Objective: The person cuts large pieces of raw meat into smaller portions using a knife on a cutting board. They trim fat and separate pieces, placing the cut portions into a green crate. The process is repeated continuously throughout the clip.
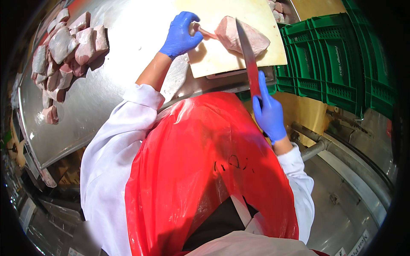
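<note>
A pale pink piece of raw meat (pixel 230 36) lies on the cream cutting board (pixel 218 61). From its left end a thin strip of meat (pixel 208 34) stretches to my left hand (pixel 183 36), which wears a blue glove and pinches the strip between thumb and fingers. My right hand (pixel 270 114), also in a blue glove, grips a long knife (pixel 247 50), its index finger laid along the blade. The blade points away from me and passes over the right part of the meat; whether it touches is unclear. My right palm hides most of the knife's handle.
Many cut meat pieces (pixel 64 45) are heaped at the left of the steel table (pixel 102 100). Green plastic crates (pixel 316 59) stand right of the board. More meat (pixel 278 13) shows beyond the board's far right corner. Metal pipes (pixel 314 149) run at the lower right.
</note>
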The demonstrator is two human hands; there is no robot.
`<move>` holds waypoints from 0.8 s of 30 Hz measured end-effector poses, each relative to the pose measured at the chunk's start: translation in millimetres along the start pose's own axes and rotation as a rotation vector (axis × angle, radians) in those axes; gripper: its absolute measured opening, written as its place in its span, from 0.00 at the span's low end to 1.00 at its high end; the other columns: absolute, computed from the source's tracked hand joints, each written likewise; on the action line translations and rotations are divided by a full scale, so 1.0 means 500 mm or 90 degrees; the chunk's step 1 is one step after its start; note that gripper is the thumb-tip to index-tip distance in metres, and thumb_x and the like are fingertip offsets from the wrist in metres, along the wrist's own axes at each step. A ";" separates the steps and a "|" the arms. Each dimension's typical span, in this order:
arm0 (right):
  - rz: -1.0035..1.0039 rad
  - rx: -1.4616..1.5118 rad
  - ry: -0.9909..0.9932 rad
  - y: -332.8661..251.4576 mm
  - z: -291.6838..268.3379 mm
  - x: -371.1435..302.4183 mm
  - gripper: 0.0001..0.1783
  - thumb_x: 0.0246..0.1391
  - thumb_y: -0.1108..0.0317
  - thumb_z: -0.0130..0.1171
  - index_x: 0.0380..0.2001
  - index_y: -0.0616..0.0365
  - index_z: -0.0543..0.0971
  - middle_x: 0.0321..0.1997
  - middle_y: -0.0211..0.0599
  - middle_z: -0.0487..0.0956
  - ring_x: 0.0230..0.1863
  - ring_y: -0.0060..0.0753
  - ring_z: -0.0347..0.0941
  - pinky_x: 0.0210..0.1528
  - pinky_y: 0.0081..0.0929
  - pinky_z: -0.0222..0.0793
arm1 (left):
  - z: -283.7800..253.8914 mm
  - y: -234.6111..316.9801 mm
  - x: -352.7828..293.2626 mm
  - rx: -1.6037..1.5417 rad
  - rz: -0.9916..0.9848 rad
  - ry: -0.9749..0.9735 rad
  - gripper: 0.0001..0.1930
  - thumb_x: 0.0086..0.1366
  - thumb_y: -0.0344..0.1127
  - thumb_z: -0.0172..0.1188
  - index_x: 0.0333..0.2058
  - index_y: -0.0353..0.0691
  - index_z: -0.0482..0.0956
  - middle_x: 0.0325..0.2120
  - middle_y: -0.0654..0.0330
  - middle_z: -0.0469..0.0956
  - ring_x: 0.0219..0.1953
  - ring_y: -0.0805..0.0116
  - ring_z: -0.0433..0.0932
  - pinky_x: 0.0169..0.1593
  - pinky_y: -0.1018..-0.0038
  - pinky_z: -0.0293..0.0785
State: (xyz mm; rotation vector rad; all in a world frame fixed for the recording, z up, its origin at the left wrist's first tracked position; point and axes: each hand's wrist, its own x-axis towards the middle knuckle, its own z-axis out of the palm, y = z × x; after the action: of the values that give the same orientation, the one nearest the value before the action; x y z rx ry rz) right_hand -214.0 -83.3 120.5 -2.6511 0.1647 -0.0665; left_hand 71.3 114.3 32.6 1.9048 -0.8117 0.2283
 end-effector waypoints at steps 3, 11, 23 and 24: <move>-0.011 0.033 0.085 -0.045 0.056 0.118 0.42 0.57 0.73 0.52 0.75 0.45 0.53 0.25 0.48 0.80 0.23 0.54 0.77 0.27 0.49 0.72 | 0.015 0.004 0.005 0.102 0.122 -0.123 0.07 0.54 0.35 0.63 0.32 0.42 0.80 0.32 0.55 0.78 0.38 0.51 0.76 0.44 0.58 0.74; 0.080 -0.248 -0.129 -0.119 0.115 0.247 0.44 0.54 0.71 0.53 0.74 0.61 0.51 0.28 0.53 0.82 0.28 0.51 0.82 0.32 0.47 0.79 | 0.037 -0.014 -0.023 0.119 0.135 -0.140 0.07 0.55 0.29 0.64 0.33 0.39 0.77 0.31 0.51 0.76 0.36 0.47 0.74 0.42 0.57 0.73; 0.190 0.212 0.027 0.051 -0.019 -0.054 0.45 0.58 0.75 0.55 0.76 0.45 0.51 0.23 0.38 0.76 0.17 0.32 0.70 0.23 0.29 0.69 | 0.004 -0.233 0.146 0.119 -0.122 0.023 0.16 0.72 0.43 0.50 0.36 0.34 0.76 0.29 0.39 0.78 0.35 0.36 0.77 0.41 0.50 0.73; 0.212 0.353 0.071 0.045 -0.007 -0.025 0.45 0.58 0.76 0.54 0.76 0.45 0.50 0.25 0.34 0.76 0.19 0.26 0.69 0.23 0.25 0.68 | 0.013 -0.183 0.167 0.114 -0.130 0.022 0.17 0.73 0.44 0.50 0.38 0.33 0.77 0.33 0.39 0.79 0.38 0.37 0.78 0.43 0.53 0.74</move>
State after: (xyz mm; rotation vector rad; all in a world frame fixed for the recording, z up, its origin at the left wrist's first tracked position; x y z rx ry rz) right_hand -228.8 -103.3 112.9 -2.0403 0.5387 -0.1292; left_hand 190.8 96.6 3.5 2.1299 -0.5831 0.2129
